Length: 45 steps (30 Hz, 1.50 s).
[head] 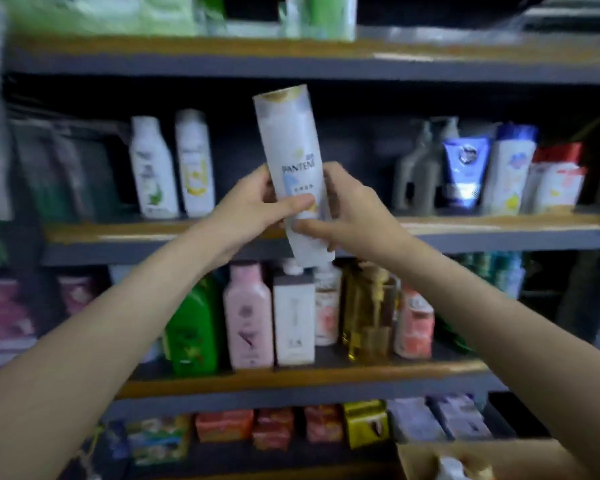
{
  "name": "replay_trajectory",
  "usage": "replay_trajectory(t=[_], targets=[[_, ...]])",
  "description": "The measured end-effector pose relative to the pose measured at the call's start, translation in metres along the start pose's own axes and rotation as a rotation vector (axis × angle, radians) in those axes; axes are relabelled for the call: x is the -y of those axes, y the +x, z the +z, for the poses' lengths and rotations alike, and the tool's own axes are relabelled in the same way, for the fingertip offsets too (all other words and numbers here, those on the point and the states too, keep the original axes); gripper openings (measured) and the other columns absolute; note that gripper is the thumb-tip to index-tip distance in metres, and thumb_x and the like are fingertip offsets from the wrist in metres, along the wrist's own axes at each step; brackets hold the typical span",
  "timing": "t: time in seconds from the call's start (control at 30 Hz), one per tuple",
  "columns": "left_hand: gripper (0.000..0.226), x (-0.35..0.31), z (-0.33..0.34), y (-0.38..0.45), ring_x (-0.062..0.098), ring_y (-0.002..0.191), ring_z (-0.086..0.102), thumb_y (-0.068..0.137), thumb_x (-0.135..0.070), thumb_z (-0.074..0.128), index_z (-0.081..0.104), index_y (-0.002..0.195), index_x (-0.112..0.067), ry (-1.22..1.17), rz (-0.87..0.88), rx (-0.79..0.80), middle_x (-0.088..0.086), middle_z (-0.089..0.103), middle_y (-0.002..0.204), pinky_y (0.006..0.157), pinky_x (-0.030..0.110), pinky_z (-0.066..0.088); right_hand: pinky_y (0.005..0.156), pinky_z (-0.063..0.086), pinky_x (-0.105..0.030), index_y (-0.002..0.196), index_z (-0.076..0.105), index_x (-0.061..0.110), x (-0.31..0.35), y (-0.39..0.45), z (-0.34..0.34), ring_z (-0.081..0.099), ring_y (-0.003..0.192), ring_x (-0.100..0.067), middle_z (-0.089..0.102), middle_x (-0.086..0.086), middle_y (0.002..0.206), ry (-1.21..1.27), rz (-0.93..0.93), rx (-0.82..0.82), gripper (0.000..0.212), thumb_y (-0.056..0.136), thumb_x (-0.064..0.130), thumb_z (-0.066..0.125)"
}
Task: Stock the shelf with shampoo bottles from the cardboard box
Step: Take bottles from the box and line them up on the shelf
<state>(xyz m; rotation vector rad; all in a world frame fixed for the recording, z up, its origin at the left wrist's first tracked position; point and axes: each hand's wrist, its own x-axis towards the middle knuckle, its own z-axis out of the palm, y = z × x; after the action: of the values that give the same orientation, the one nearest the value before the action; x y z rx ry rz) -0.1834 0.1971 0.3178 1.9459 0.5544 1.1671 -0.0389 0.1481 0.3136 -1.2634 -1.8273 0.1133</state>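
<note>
A tall white Pantene shampoo bottle is held up in front of the middle shelf, tilted slightly left at its top. My left hand grips its lower half from the left, thumb across the label. From the right, my right hand grips the same part, fingers curled round it. The open cardboard box shows at the bottom right, with a white bottle top inside it.
Two white bottles stand left on the middle shelf; a grey jug, a blue tube and white bottles stand right, with a gap between. The lower shelf holds green, pink, white and amber bottles. Soap packs lie below.
</note>
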Motion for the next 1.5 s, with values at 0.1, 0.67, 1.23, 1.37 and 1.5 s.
replay_trajectory(t=[0.1,0.67,1.23,1.37,1.5], targets=[[0.040,-0.024,-0.036,0.013,0.007,0.098,0.060,0.082,-0.007,0.064,0.046,0.108,-0.031,0.221,0.123,-0.033,-0.015,0.060,0.104,0.087,0.022,0.051,0.070,0.052,-0.040,0.117,0.039,0.004,0.023,0.040,0.023,0.064,0.090,-0.028,0.064,-0.007,0.099,-0.007,-0.121,-0.191,0.051,0.077,0.016,0.070],[0.018,0.031,-0.191,0.015,0.011,0.089,0.059,0.087,-0.003,0.056,0.061,0.099,-0.014,0.524,-0.265,-0.425,0.002,0.065,0.095,0.084,0.023,0.039,0.065,0.060,-0.033,0.118,0.049,0.005,0.022,0.177,0.133,0.067,0.096,-0.027,0.060,-0.014,0.117,0.346,0.302,0.196,0.056,0.071,0.012,0.079],[0.035,0.060,-0.173,0.063,0.024,0.109,0.055,0.084,-0.013,0.063,0.052,0.117,-0.006,0.728,-0.352,-0.311,0.012,0.059,0.118,0.087,0.031,0.045,0.076,0.058,-0.033,0.115,0.039,0.008,0.027,0.195,0.151,0.065,0.100,-0.031,0.051,-0.016,0.126,0.249,0.370,0.191,0.056,0.073,-0.001,0.075],[0.037,0.064,-0.172,0.064,0.026,0.109,0.055,0.083,-0.013,0.064,0.051,0.117,-0.005,0.725,-0.359,-0.324,0.013,0.059,0.118,0.091,0.034,0.046,0.070,0.056,-0.028,0.112,0.033,0.011,0.028,0.196,0.154,0.064,0.100,-0.033,0.047,-0.016,0.127,0.192,0.347,0.184,0.057,0.074,0.000,0.074],[0.037,0.063,-0.171,0.059,0.025,0.108,0.055,0.083,-0.013,0.062,0.052,0.118,-0.006,0.722,-0.367,-0.334,0.011,0.060,0.119,0.086,0.031,0.045,0.070,0.057,-0.029,0.126,0.033,0.006,0.028,0.196,0.156,0.064,0.101,-0.033,0.047,-0.017,0.129,0.131,0.348,0.193,0.065,0.075,0.003,0.074]])
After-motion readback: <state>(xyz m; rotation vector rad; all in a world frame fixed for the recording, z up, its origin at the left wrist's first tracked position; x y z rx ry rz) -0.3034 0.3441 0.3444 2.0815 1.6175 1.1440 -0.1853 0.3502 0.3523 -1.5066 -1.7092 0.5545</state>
